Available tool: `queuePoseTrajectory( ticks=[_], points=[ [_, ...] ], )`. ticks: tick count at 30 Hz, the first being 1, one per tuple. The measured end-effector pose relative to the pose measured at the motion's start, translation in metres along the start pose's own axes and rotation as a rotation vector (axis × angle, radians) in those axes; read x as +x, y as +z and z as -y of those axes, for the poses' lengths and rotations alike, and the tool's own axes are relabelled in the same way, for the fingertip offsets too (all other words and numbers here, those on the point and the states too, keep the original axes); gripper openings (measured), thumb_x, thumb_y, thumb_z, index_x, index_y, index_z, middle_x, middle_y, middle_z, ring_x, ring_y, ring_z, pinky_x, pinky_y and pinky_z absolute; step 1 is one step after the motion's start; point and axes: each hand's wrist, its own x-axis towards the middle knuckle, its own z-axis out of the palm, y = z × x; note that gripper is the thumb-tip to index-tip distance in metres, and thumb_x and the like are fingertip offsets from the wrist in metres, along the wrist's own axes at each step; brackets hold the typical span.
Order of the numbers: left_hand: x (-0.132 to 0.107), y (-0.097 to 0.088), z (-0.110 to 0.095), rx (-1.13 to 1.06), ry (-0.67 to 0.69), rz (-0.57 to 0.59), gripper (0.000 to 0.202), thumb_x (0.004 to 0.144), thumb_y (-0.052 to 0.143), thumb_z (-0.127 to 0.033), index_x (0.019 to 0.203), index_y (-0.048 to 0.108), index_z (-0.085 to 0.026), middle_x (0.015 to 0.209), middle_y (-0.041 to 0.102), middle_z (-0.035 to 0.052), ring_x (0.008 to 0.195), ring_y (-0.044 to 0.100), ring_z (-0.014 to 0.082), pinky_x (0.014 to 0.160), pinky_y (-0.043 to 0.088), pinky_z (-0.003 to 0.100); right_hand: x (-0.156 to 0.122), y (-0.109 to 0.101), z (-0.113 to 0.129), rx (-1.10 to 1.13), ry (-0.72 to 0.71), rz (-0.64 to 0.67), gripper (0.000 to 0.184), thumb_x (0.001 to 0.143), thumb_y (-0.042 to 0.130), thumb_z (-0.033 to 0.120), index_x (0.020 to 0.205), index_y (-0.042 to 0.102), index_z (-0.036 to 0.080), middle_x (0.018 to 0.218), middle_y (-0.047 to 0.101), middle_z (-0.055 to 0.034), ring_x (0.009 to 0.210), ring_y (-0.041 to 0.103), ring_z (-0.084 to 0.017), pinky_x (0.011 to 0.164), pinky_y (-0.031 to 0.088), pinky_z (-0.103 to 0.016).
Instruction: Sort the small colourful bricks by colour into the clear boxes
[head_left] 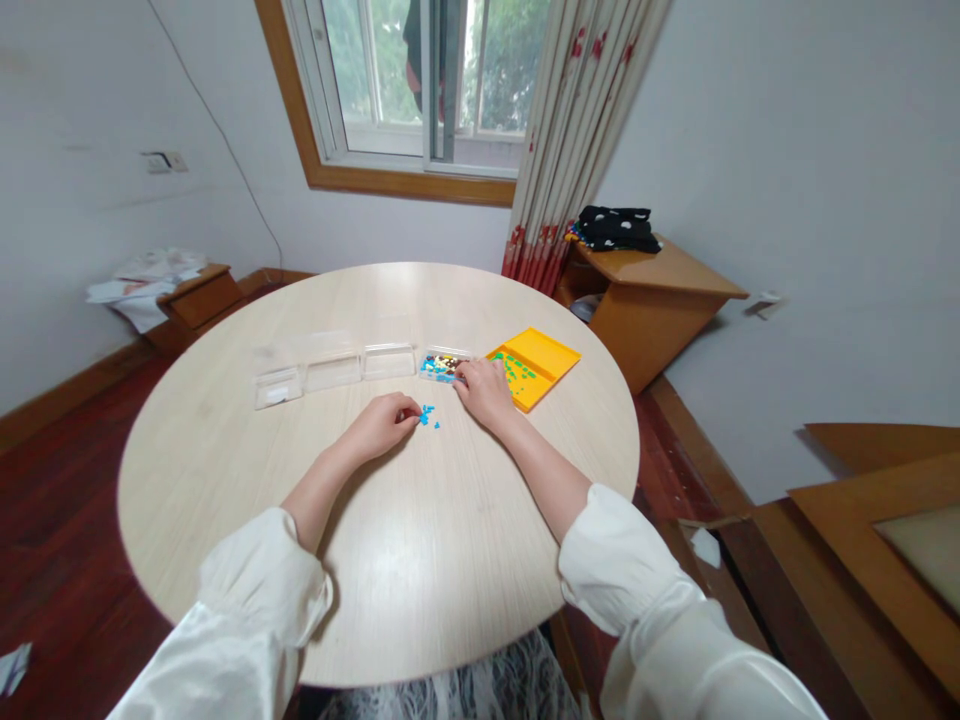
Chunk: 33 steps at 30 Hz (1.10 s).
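My left hand [386, 424] rests on the table with its fingers curled together at a small pile of blue pieces [427, 414]. Whether a piece sits between those fingertips is too small to make out. Over the right end of a clear plastic box [426, 377] is my right hand [484, 390], its fingers bent down at the box's edge. Small blue, yellow, white and brown pieces [442, 365] fill that box. Just right of the hand lies an open yellow case [551, 358] with small green pieces [519, 371] in it, partly hidden by the hand.
Several clear open boxes stand in a row to the left, among them one box [278, 388] with something white inside. They share the round wooden table [375, 580]. Behind it are a curtain [559, 150] and a wooden cabinet [652, 300] with folded dark cloth [616, 230] on top.
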Motion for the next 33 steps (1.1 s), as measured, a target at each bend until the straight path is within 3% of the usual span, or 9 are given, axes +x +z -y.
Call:
queuePoseTrajectory(
  ticks=[19,26,33],
  points=[
    [-0.001,-0.001,-0.004,-0.002,-0.014,-0.003,0.020,0.075,0.049,-0.017,0.083,0.068,-0.014,0.078,0.066,0.0052,0.068,0.055,0.0145,0.064,0.042,0.025,-0.001,-0.003,0.005,0.003,-0.005,0.034,0.017,0.089,0.049,0.025,0.086,0.064,0.016,0.089,0.068,-0.0093,0.090,0.053,-0.023,0.075,0.025,-0.033],
    [0.000,-0.001,-0.004,-0.002,-0.001,-0.005,0.020,0.075,0.049,-0.017,0.082,0.068,-0.014,0.078,0.066,0.0054,0.068,0.055,0.0146,0.065,0.042,0.025,-0.001,-0.003,0.007,-0.010,-0.049,0.056,0.022,0.090,0.048,0.027,0.103,0.064,0.019,0.104,0.067,-0.0096,0.098,0.053,-0.023,0.078,0.026,-0.034],
    [0.000,0.000,-0.002,-0.003,-0.006,-0.020,0.020,0.075,0.050,-0.019,0.083,0.067,-0.015,0.076,0.065,0.0047,0.067,0.055,0.0146,0.064,0.042,0.025,-0.001,0.001,0.013,-0.085,-0.086,0.059,0.020,0.091,0.044,0.024,0.091,0.063,0.016,0.094,0.067,-0.0108,0.092,0.054,-0.023,0.079,0.028,-0.035]
  ],
)
